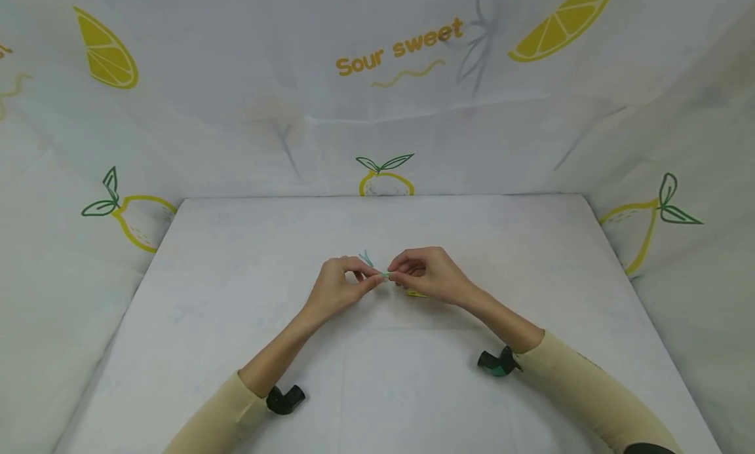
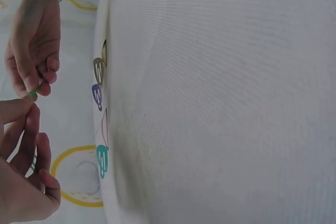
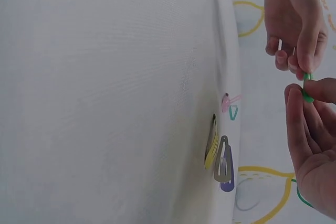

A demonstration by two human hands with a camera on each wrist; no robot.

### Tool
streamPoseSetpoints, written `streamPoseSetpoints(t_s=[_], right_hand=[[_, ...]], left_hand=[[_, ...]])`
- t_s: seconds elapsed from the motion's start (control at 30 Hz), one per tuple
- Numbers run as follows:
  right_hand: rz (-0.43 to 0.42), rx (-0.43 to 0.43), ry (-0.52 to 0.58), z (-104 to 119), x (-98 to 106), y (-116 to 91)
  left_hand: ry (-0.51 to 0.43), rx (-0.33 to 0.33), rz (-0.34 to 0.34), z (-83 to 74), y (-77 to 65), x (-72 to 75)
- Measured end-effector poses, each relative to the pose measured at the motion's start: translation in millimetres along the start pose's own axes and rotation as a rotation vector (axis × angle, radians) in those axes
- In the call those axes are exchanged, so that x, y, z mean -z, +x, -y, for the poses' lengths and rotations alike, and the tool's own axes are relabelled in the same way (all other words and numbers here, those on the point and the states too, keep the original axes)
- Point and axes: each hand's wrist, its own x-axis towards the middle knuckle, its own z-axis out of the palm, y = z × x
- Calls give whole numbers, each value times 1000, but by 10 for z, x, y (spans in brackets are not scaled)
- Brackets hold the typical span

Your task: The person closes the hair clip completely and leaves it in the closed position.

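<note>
While both hands are held close together above the white tabletop [image 1: 377, 382], a small green clip [image 3: 307, 97] is shared between them, clear of the surface. One part of it is pinched by the left hand [image 1: 337, 285], thumb and forefinger closed down tight; the other part is caught by the right hand [image 1: 433, 274], its thumb laid across, a bit of green glimpsed just past the thumb. Right at the fingertips, then, the clip is gripped, well out from either palm, and in the right wrist view a short stretch is left uncovered between the two pinches. How far it is covered by the fingertips cannot be told. Down below, more clips are spotted: a yellow clip [image 3: 211, 151] is seen just beside the right hand in the head view, a purple clip [image 3: 228, 185] is partly hidden behind a grey clip [image 3: 219, 170] from the right wrist, and a pink clip [image 3: 226, 103] is seen near a teal clip [image 3: 230, 116].
</note>
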Motion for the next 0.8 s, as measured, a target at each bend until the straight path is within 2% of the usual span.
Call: streamPoseSetpoints(t_s=[0.1,0.27,0.57,0.8], right_hand=[[-11,-15,17,10,-20,-3],[-36,-29,3,1,-58,4],[-37,-65,-18,-15,-64,26],[-29,-48,-45,10,-30,23]], left_hand=[[0,-16,-22,-8,-5,-15],[-3,-6,-27,-27,-1,-44],[-2,21,0,-33,10,-63],[-4,70,22,-15,5,-67]])
